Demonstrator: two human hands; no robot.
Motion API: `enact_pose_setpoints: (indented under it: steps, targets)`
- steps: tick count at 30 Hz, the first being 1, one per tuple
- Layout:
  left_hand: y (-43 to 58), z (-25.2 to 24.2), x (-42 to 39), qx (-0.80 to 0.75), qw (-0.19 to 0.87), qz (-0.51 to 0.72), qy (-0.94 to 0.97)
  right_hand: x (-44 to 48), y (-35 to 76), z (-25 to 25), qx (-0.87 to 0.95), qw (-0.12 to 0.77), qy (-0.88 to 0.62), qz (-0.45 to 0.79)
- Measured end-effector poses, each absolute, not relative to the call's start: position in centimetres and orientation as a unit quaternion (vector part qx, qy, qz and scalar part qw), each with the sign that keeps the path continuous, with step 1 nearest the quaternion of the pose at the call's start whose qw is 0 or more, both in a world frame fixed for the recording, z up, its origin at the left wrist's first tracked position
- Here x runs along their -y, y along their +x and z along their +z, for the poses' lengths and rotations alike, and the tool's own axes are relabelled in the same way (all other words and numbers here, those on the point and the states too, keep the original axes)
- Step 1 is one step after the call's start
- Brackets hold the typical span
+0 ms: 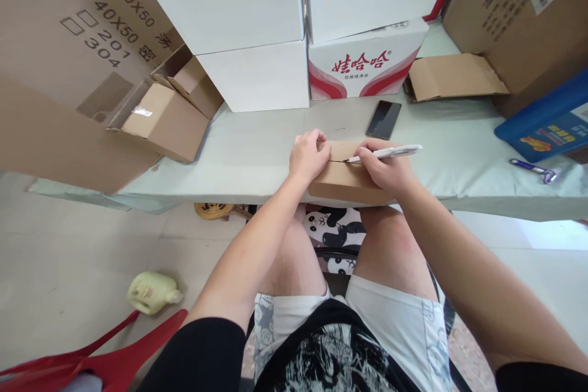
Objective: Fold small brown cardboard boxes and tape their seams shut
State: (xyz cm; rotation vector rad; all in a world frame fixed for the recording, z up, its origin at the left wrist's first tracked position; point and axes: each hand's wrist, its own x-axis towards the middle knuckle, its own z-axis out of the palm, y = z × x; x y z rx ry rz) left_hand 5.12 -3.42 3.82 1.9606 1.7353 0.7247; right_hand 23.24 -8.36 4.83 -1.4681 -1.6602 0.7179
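A small brown cardboard box (348, 179) lies at the front edge of the table, close to my lap. My left hand (309, 153) grips its left end, with the fingers curled over the top. In my right hand (384, 171) is a slim white pen (399, 151), tilted so its dark tip touches the box top. A thin dark line runs along the top between the pen tip and my left hand; whether it is a seam or a mark I cannot tell. Just beyond the box lies a black phone (384, 119).
White cartons (261, 76) and a red-and-white water carton (367, 66) stand along the back. At left, small boxes (168, 119) lean by a large carton (68, 92). A flattened cardboard piece (459, 76), a blue package (551, 119) and a purple razor-like item (533, 169) are at right.
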Motion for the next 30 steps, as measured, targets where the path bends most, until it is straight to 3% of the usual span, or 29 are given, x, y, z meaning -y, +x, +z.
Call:
enact_pose_setpoints:
  steps: [30]
  targets:
    - [5.17,4.02,3.62,-0.629,0.202,0.254,0.707,8.55,23.28,4.83,0.661,0.39,-0.577,0.28]
